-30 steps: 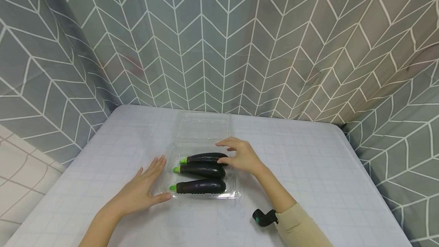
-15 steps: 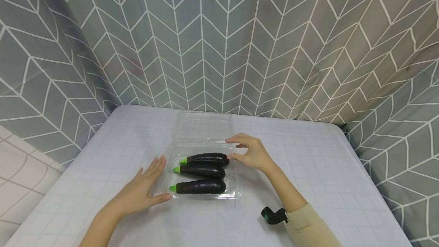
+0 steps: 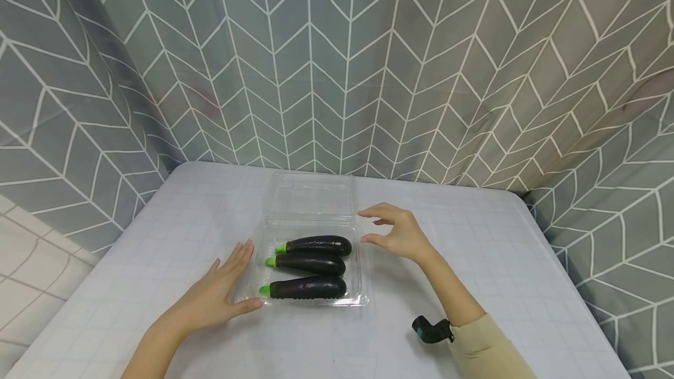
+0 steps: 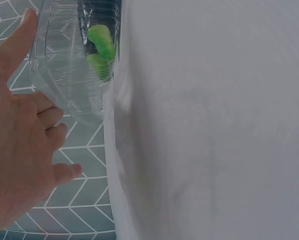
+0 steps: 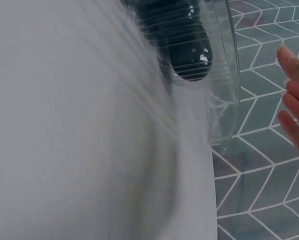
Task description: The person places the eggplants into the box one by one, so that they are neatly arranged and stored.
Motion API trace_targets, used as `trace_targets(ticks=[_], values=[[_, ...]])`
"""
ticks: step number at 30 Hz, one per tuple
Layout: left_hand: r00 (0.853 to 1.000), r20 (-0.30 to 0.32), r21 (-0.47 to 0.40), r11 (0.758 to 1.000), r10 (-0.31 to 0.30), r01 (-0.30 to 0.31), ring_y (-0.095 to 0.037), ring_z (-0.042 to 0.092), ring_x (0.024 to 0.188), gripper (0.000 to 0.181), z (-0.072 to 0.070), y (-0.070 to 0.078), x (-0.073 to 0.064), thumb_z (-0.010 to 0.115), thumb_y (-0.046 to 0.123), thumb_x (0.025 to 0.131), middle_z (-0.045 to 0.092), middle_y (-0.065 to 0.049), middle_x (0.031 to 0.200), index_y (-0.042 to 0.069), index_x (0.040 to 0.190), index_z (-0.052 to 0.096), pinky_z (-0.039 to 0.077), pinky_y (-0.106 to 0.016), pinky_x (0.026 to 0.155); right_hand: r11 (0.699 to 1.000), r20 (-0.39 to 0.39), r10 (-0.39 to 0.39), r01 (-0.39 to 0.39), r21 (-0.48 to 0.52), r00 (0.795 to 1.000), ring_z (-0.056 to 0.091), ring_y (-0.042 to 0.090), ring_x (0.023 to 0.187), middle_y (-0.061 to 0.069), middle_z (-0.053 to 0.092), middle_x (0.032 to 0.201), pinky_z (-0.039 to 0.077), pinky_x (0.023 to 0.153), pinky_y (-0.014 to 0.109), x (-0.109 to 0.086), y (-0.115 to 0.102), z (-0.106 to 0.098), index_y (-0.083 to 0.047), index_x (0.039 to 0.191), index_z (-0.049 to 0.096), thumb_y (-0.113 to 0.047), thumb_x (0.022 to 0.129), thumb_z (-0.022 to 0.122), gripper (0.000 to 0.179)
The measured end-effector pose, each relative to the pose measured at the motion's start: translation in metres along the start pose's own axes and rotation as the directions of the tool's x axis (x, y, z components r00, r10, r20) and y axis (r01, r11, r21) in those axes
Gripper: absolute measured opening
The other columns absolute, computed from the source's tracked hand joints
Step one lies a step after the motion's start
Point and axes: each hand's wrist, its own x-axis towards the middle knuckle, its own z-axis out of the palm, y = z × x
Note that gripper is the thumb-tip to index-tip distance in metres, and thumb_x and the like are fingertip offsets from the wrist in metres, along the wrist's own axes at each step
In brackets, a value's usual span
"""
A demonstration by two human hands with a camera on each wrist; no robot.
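The right hand (image 3: 401,234) is hovering just beside the right rim of the clear plastic clamshell (image 3: 358,262), fingers loosely curved and gripping nothing; a second ago its fingertips were lying on the rearmost aubergine (image 3: 317,244), and it is now drawing away to the right. The left hand (image 3: 217,294) is remaining flat on the table, fingers straight, thumb touching the container's left front corner. Three aubergines are lying side by side in the tray, green stems pointing left, unmoved; the hinged lid (image 3: 312,195) is lying open behind. The table (image 3: 500,262) is carrying a pale gridded cloth, and grey chevron-patterned curtains (image 3: 337,63) are enclosing it.
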Motion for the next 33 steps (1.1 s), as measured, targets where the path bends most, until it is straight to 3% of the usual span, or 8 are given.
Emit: trace_targets(ticks=[10,15,23,33], values=[[1.0,-0.002,0.005,1.0,0.007,-0.007,-0.038,0.021,0.142,0.105,0.0,0.001,-0.001,0.066,0.063,0.079,0.021,-0.016,0.157,0.001,0.152,0.022,0.018,-0.065,0.108,0.999,-0.031,-0.035,0.035,-0.002,0.999,0.064,0.026,0.1,0.011,0.069,0.108,0.058,0.078,0.035,0.007,0.002,-0.015,0.001,0.111,0.07,-0.002,0.063,0.088,0.051],[1.0,-0.003,-0.004,1.0,0.01,-0.011,-0.038,0.02,0.142,0.105,0.0,0.0,-0.001,0.066,0.062,0.08,0.022,-0.018,0.157,0.002,0.152,0.021,0.018,-0.066,0.108,0.999,-0.028,-0.013,0.012,-0.031,1.0,0.064,0.034,0.099,0.019,0.067,0.107,0.057,0.08,0.042,0.013,-0.014,-0.019,0.007,0.109,0.068,0.004,0.062,0.087,0.051],[1.0,0.004,-0.01,1.0,-0.004,0.004,-0.038,0.02,0.143,0.104,0.0,0.001,-0.001,0.067,0.06,0.08,0.02,-0.018,0.157,0.002,0.153,0.021,0.017,-0.066,0.108,0.985,-0.04,0.04,-0.046,-0.167,0.998,0.061,0.021,0.109,0.004,0.068,0.114,0.049,0.095,0.036,0.018,0.016,-0.011,-0.01,0.116,0.07,-0.021,0.065,0.09,0.056],[1.0,0.01,-0.006,1.0,-0.004,0.005,-0.038,0.019,0.143,0.105,0.001,0.0,-0.001,0.065,0.063,0.08,0.02,-0.018,0.157,0.003,0.153,0.02,0.017,-0.065,0.109,0.972,-0.021,0.135,-0.136,-0.194,0.991,0.055,0.025,0.117,0.007,0.065,0.121,0.043,0.101,0.041,0.027,0.028,0.001,-0.01,0.122,0.067,-0.026,0.067,0.089,0.061]])
